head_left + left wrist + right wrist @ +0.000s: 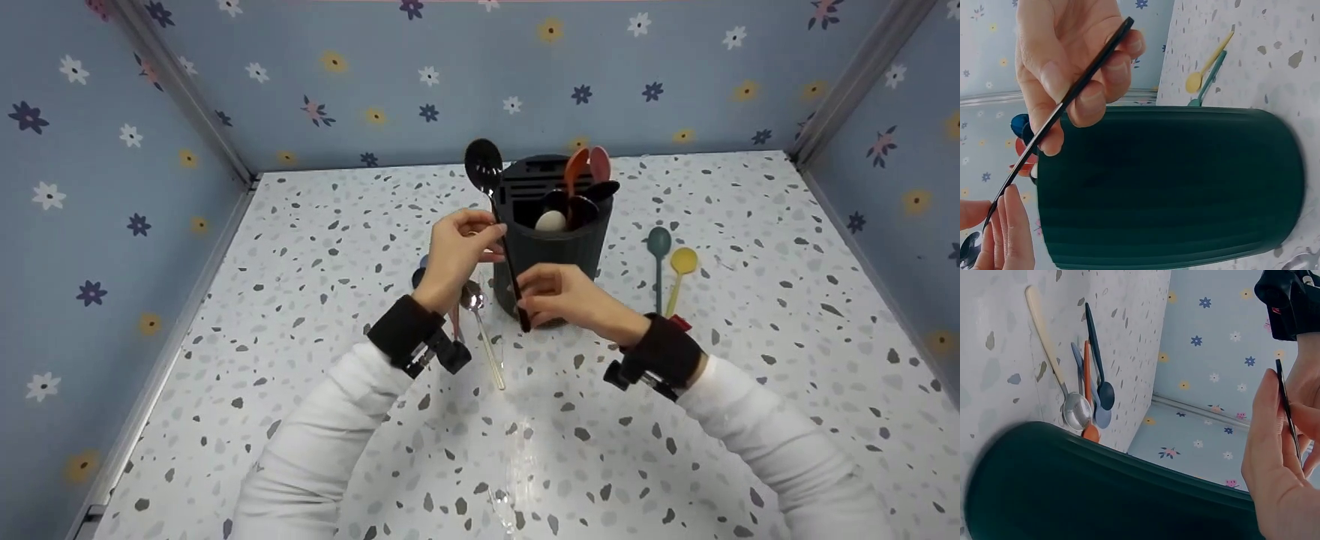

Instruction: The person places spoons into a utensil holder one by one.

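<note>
A black spoon (484, 165) is held bowl up, in front of a dark utensil holder (555, 262). My left hand (456, 255) pinches its handle just below the bowl. Lower down, the fingers and thumb of my right hand (570, 296) pinch the handle near its end. In the left wrist view the handle (1086, 76) slants across between both hands, beside the holder's dark green wall (1185, 185). The holder contains an orange utensil (576, 165), a pink spoon (600, 161), a black spoon (601, 190) and a cream rounded head (550, 222).
Right of the holder lie a green spoon (659, 241) and a yellow spoon (683, 260). Left of it, a silver spoon with a cream handle (1077, 410) lies beside orange (1087, 365), dark blue (1107, 395) and light blue (1103, 418) spoons. Flowered panels (480, 82) border the speckled table (337, 225).
</note>
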Motion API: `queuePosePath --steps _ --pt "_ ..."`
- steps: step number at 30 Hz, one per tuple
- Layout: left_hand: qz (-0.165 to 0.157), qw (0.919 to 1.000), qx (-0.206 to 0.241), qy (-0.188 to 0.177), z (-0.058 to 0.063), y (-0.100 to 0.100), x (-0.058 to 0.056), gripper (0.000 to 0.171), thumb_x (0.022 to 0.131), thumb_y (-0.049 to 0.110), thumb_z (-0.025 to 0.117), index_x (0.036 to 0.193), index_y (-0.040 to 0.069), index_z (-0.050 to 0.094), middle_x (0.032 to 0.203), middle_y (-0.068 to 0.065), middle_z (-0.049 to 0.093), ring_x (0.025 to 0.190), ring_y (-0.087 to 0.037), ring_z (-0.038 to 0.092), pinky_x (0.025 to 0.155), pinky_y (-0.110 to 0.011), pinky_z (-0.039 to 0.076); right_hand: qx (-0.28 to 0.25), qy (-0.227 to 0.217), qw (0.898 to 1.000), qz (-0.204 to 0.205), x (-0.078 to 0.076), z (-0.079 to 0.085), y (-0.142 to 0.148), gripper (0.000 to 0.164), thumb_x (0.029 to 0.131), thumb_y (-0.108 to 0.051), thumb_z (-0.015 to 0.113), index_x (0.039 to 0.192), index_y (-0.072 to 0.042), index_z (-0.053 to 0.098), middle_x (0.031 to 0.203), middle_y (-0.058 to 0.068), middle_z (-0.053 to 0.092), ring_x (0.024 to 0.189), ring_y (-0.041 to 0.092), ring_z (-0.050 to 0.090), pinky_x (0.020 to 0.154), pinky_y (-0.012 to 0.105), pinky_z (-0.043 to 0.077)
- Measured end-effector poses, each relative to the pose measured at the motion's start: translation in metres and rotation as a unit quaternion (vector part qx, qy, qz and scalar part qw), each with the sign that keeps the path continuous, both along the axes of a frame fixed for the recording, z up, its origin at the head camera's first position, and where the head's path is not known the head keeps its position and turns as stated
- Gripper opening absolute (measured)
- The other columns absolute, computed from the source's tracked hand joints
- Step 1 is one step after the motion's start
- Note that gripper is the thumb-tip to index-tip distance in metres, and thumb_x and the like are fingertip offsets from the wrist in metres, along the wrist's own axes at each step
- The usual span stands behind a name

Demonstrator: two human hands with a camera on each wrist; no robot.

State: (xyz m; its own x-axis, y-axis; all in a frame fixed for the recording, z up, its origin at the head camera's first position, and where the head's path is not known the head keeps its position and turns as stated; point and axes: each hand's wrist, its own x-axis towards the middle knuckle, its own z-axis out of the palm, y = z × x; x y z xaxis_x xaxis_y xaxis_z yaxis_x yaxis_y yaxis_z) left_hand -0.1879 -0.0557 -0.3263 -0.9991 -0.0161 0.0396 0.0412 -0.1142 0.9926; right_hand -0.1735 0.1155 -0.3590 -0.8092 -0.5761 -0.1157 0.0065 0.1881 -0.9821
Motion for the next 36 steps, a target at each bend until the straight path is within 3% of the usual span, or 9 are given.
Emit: queuePosePath --steps 7,15,21,36 --pt "0.009 0.9994 0.003 0.033 0.021 0.003 -0.007 0.013 0.081 -0.002 0.059 0.092 -0.005 0.054 0.076 -0.006 0.054 0.056 -0.013 0.055 0.057 -0.028 0.056 -0.009 0.048 0.999 -0.004 -0.008 0.018 0.001 0.03 0.085 -0.002 0.053 0.113 0.009 0.049 0.094 0.011 0.059 0.078 0.013 0.059 0.073 0.033 0.054" --pt "0.001 0.9975 0.007 0.07 0.044 0.004 -0.009 0.014 0.083 0.001 0.058 0.096 -0.002 0.054 0.081 -0.008 0.054 0.063 -0.016 0.056 0.064 -0.031 0.055 0.006 0.088 0.996 -0.033 -0.021 0.041 0.0 0.028 0.085 -0.003 0.055 0.11 0.01 0.052 0.104 0.021 0.055 0.078 0.014 0.06 0.073 0.031 0.055" --pt "-0.02 0.9935 -0.018 0.111 0.054 0.003 -0.011 0.017 0.085 0.003 0.057 0.1 -0.001 0.053 0.091 -0.012 0.056 0.076 -0.021 0.056 0.072 -0.031 0.054 0.022 0.109 0.993 -0.042 -0.031 0.056 -0.001 0.029 0.086 -0.006 0.055 0.112 0.009 0.051 0.107 0.022 0.055 0.088 0.019 0.059 0.076 0.03 0.054" --pt "-0.019 0.9874 -0.014 0.157 0.073 0.005 -0.023 0.016 0.084 0.003 0.058 0.099 0.0 0.053 0.086 -0.009 0.058 0.077 -0.022 0.056 0.075 -0.03 0.053 0.016 0.138 0.986 -0.096 -0.047 0.075 -0.005 0.022 0.086 -0.004 0.055 0.105 0.006 0.055 0.102 0.017 0.06 0.089 0.019 0.059 0.075 0.029 0.054"
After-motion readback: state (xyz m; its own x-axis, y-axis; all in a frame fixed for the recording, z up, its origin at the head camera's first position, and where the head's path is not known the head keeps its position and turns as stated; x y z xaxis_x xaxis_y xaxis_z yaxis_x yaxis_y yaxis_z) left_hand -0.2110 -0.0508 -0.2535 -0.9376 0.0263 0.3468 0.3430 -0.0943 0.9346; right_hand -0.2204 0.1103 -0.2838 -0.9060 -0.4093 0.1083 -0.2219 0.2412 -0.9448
